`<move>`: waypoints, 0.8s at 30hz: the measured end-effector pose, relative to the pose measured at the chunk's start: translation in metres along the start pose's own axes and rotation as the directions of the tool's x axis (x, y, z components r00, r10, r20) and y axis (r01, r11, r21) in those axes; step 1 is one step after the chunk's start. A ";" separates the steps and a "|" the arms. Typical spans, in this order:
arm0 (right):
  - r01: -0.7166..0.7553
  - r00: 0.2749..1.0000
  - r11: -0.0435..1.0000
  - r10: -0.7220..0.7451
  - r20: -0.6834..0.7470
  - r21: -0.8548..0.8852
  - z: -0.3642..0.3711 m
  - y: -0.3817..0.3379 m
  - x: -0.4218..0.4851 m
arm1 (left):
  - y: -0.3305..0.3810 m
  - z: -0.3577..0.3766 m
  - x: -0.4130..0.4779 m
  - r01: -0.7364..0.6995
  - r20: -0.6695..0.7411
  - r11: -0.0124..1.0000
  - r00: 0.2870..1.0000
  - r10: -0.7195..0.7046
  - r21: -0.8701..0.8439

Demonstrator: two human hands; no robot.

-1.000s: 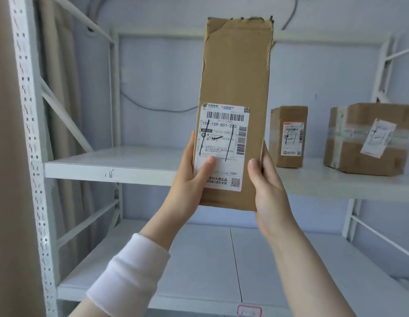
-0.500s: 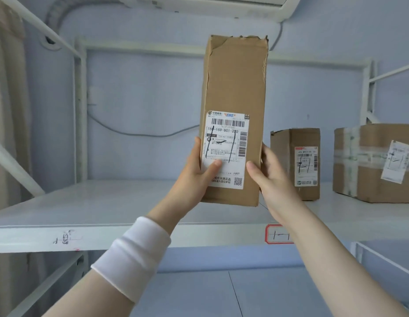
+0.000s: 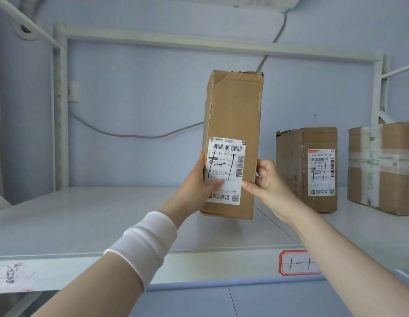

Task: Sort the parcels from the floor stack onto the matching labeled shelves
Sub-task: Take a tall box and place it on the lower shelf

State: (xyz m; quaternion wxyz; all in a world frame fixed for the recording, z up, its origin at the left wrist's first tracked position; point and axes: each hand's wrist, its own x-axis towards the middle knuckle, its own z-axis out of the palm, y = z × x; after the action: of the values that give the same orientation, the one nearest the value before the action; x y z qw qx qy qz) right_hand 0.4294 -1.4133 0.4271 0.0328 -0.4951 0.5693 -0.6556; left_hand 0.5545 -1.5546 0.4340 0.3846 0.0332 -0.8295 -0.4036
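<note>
Parcel (image 3: 234, 110) stands upright between left grip (image 3: 194, 187) and right grip (image 3: 271, 186), both clasping its lower sides, above the white shelf (image 3: 84, 225); another box (image 3: 306, 138) stands right of the grips.

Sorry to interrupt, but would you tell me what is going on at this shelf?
A person grips a tall cardboard parcel upright with the left hand and the right hand, low over the white shelf whose red-bordered tag reads 1-1. It looks not yet set down. A smaller parcel and a taped parcel stand on that shelf to its right.
</note>
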 end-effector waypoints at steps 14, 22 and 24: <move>-0.084 0.993 0.987 0.095 0.074 -0.135 -0.014 0.054 0.041 | -0.046 0.015 0.036 0.132 0.049 0.984 0.989 -0.139 0.118; -0.166 0.973 0.968 0.191 0.125 -0.188 -0.013 0.066 0.059 | -0.052 0.016 0.046 0.216 0.046 0.972 0.974 -0.221 0.092; -0.179 0.972 0.965 0.204 0.115 -0.194 -0.014 0.068 0.061 | -0.050 0.017 0.046 0.232 0.041 0.968 0.971 -0.237 0.099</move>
State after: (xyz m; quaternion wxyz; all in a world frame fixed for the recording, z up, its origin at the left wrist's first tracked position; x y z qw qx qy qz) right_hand 0.3537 -1.4643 0.4136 0.0887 -0.4814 0.6686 -0.5598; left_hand 0.4979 -1.5944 0.4210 0.3103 0.1383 -0.8475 -0.4078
